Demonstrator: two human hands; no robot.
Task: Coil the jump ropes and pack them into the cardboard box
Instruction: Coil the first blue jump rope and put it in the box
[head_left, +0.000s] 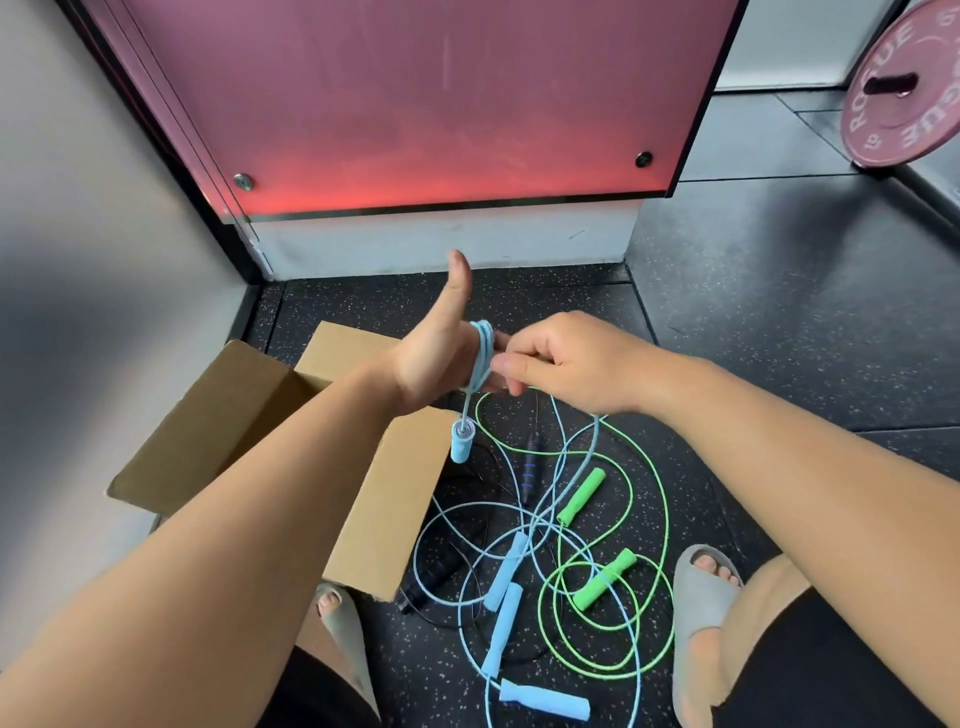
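Right hand (571, 364) fingers (506, 366) curled, pinching the blue rope (483, 353) just beside its coil; left hand (431, 358) thumb up, fingers straight, coil wound round them; handle (461, 441) dangles below, by the cardboard box (234, 415). Judged light, thin, limp, probably slick; loops slip off if slack, so grip the cord near the coil. Pale blue cord, matching grip; remainder tangled with the green rope (649, 493) on the floor (779, 338).

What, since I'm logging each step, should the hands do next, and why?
Probably the right hand should wind another loop of the blue rope round the left hand: a few turns sit there, one handle dangles, and much rope lies on the floor.
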